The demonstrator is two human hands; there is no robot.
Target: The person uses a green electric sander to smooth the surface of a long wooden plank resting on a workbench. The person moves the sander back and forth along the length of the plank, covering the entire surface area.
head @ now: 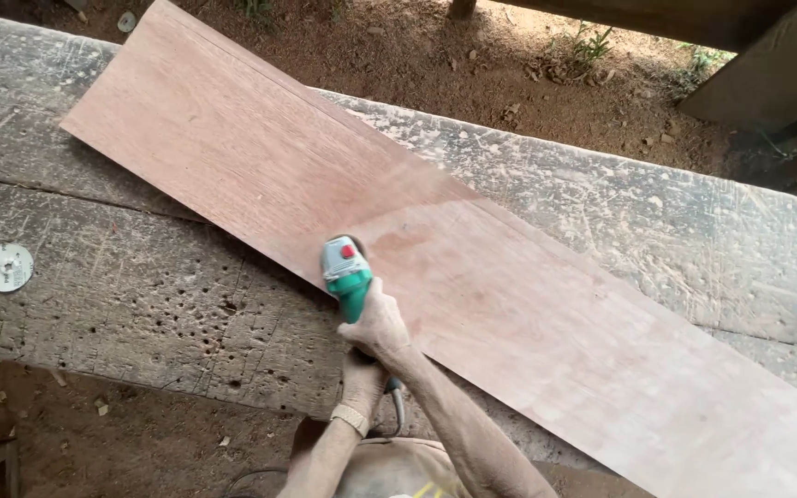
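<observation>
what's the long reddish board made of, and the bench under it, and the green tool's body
Reddish board: thin wood sheet, likely plywood or veneer; fine grain, smooth, matte, dusty. Bench: thick old timber planks, grey, rough, pitted with holes and scratches. Green tool, gripped by the right hand: body looks like moulded plastic, smooth, with a red button.

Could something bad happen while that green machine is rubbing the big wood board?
Maybe. The board lies loose and slanted on the workbench, with no clamp in view, so it could slide. The sander runs close to the board's near edge and might tip off it. Its cord hangs by the left hand and right hand and could snag.
</observation>
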